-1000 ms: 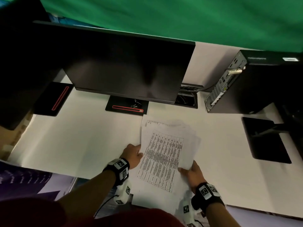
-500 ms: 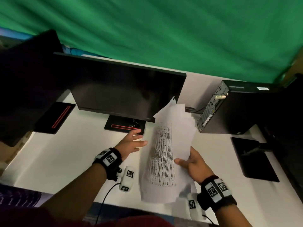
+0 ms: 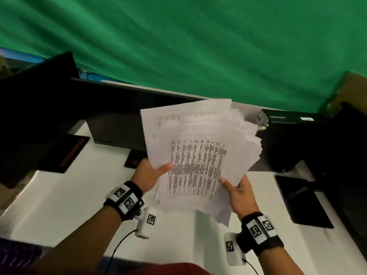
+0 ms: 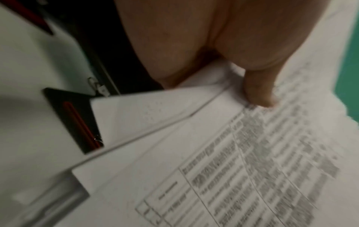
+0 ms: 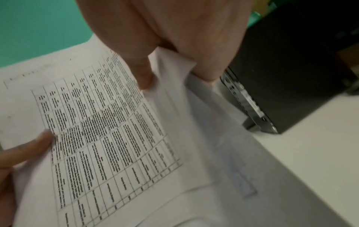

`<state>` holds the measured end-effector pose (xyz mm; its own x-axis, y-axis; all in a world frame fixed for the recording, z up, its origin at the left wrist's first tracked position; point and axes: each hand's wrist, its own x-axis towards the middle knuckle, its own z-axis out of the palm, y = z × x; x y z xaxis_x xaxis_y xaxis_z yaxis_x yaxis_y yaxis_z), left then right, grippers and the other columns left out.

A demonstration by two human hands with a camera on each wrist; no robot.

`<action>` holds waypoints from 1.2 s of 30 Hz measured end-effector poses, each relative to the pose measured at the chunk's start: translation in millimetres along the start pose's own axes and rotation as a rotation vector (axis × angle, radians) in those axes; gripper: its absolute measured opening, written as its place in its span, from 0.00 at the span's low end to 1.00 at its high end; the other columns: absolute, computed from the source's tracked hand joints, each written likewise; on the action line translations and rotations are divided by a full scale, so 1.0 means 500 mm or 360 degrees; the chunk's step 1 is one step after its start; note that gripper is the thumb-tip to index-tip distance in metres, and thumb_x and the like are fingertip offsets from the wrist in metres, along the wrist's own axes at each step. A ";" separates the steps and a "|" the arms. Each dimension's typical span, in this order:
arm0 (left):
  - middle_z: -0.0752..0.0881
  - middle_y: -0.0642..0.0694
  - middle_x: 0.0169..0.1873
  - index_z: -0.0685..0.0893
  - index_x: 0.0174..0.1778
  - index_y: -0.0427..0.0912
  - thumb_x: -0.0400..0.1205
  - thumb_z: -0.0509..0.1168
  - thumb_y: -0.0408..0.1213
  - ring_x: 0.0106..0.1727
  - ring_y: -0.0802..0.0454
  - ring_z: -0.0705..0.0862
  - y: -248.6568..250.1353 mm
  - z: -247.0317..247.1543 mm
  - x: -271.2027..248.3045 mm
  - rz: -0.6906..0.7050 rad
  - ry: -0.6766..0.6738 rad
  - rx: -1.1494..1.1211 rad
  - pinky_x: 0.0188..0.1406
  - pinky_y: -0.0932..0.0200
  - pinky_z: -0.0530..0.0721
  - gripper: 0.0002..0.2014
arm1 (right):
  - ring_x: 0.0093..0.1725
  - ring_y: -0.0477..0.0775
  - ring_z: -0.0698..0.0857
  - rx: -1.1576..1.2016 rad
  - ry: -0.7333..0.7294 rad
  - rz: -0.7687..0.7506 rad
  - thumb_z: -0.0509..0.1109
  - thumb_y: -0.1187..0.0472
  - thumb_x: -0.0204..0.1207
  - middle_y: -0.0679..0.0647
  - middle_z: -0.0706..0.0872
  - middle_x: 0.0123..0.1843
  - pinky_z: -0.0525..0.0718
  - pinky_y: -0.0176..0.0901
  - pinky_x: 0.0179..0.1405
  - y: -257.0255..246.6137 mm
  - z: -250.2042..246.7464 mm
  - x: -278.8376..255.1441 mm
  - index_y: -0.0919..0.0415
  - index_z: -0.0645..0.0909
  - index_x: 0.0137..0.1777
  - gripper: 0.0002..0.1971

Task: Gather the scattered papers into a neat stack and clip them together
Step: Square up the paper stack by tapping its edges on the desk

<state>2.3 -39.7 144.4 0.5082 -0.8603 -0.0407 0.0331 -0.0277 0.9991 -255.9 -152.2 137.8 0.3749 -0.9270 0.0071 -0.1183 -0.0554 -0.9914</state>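
An uneven bundle of white papers (image 3: 198, 155) with a printed table on the top sheet is lifted off the white desk (image 3: 69, 195) and tilted up. My left hand (image 3: 153, 171) pinches its left edge, thumb on top. My right hand (image 3: 236, 187) pinches the lower right edge the same way. The sheets fan out at the top right and bottom. In the left wrist view my thumb (image 4: 258, 90) presses on the papers (image 4: 213, 161). In the right wrist view my thumb (image 5: 143, 75) lies on the printed papers (image 5: 101, 138). Small metal clips (image 4: 97, 87) lie on the monitor base.
A black monitor (image 3: 119, 120) stands behind the papers, its base (image 3: 133, 161) with a red stripe below it. A black computer case (image 3: 288, 141) sits at the right, a second black stand (image 3: 301, 201) in front of it. Another dark base (image 3: 65, 153) lies left.
The papers went from lying on the desk to being held up in the air. My left hand let go for a moment and now pinches the left edge again.
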 end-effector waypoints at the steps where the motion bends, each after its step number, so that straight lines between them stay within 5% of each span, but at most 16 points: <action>1: 0.90 0.53 0.52 0.86 0.53 0.55 0.70 0.77 0.48 0.56 0.56 0.87 -0.005 0.008 -0.006 -0.0007 0.0047 0.0057 0.58 0.58 0.83 0.16 | 0.63 0.44 0.87 0.0028 0.0061 0.0021 0.71 0.70 0.80 0.48 0.89 0.64 0.81 0.53 0.71 0.015 0.011 -0.004 0.60 0.76 0.72 0.21; 4: 0.88 0.60 0.48 0.84 0.48 0.58 0.75 0.75 0.40 0.53 0.63 0.85 -0.034 0.017 -0.021 -0.0023 0.0158 0.0092 0.55 0.62 0.82 0.10 | 0.65 0.50 0.87 0.0094 0.0145 0.0113 0.72 0.68 0.80 0.49 0.88 0.66 0.81 0.59 0.71 0.058 0.037 -0.014 0.57 0.76 0.74 0.23; 8: 0.90 0.53 0.50 0.85 0.52 0.53 0.74 0.77 0.36 0.56 0.51 0.87 -0.087 0.004 -0.032 -0.0204 0.0169 0.0077 0.60 0.52 0.84 0.14 | 0.71 0.53 0.81 0.0023 0.0063 0.0200 0.75 0.67 0.77 0.51 0.82 0.73 0.78 0.63 0.74 0.101 0.049 -0.030 0.54 0.67 0.79 0.33; 11: 0.90 0.50 0.51 0.85 0.57 0.45 0.78 0.72 0.32 0.56 0.48 0.88 -0.102 0.007 -0.031 -0.0265 0.0207 0.0063 0.63 0.48 0.83 0.12 | 0.73 0.52 0.77 -0.0054 0.0040 0.0213 0.72 0.69 0.79 0.49 0.78 0.75 0.75 0.51 0.75 0.104 0.062 -0.042 0.53 0.63 0.82 0.35; 14: 0.90 0.49 0.53 0.84 0.62 0.40 0.80 0.70 0.34 0.56 0.51 0.87 -0.097 0.018 -0.023 -0.0238 0.0312 0.0109 0.67 0.47 0.81 0.14 | 0.68 0.49 0.78 -0.0093 0.0138 0.0150 0.69 0.70 0.81 0.44 0.80 0.67 0.74 0.38 0.66 0.089 0.073 -0.044 0.54 0.66 0.80 0.29; 19: 0.89 0.48 0.55 0.83 0.64 0.38 0.79 0.71 0.35 0.58 0.52 0.86 -0.061 0.018 -0.022 -0.0152 0.0376 0.0057 0.62 0.56 0.81 0.17 | 0.58 0.35 0.85 0.0065 0.0185 0.0107 0.66 0.80 0.77 0.42 0.83 0.63 0.83 0.41 0.62 0.075 0.066 -0.037 0.48 0.65 0.76 0.34; 22: 0.88 0.48 0.57 0.81 0.66 0.42 0.78 0.73 0.35 0.61 0.49 0.85 -0.077 0.001 -0.025 -0.0220 0.0329 0.0173 0.64 0.51 0.82 0.21 | 0.60 0.41 0.82 0.0080 0.0138 0.0172 0.67 0.84 0.72 0.45 0.80 0.62 0.83 0.48 0.62 0.089 0.058 -0.040 0.50 0.61 0.71 0.37; 25: 0.87 0.47 0.58 0.80 0.67 0.43 0.79 0.71 0.34 0.63 0.45 0.84 -0.081 -0.003 -0.026 -0.0253 0.0311 0.0290 0.67 0.44 0.81 0.19 | 0.58 0.32 0.83 0.0029 0.0137 0.0098 0.71 0.77 0.76 0.43 0.79 0.63 0.82 0.38 0.59 0.092 0.065 -0.043 0.52 0.61 0.72 0.33; 29: 0.87 0.48 0.58 0.80 0.66 0.41 0.81 0.68 0.35 0.59 0.48 0.84 -0.061 0.005 -0.024 -0.0168 0.0366 0.0216 0.62 0.51 0.81 0.17 | 0.56 0.22 0.80 -0.0025 0.0112 -0.0008 0.68 0.75 0.79 0.39 0.78 0.62 0.80 0.27 0.55 0.076 0.071 -0.038 0.48 0.61 0.69 0.29; 32: 0.88 0.48 0.58 0.81 0.67 0.42 0.81 0.69 0.35 0.60 0.50 0.85 -0.064 -0.005 -0.030 -0.0147 0.0391 0.0149 0.63 0.50 0.82 0.17 | 0.62 0.34 0.82 0.0038 0.0120 0.0009 0.68 0.79 0.77 0.45 0.80 0.64 0.82 0.35 0.63 0.075 0.061 -0.039 0.53 0.62 0.69 0.30; 36: 0.88 0.43 0.57 0.78 0.67 0.42 0.74 0.69 0.19 0.60 0.44 0.85 -0.089 -0.025 -0.028 -0.0321 0.0260 0.0132 0.65 0.38 0.82 0.26 | 0.65 0.51 0.80 0.0051 0.0018 0.0152 0.65 0.86 0.72 0.55 0.78 0.64 0.84 0.53 0.64 0.091 0.058 -0.053 0.53 0.60 0.70 0.35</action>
<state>4.2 -20.0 100.4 0.6307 -0.7398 -0.2342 0.0804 -0.2379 0.9680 -244.4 -119.2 88.5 0.3529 -0.9317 -0.0863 -0.1236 0.0450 -0.9913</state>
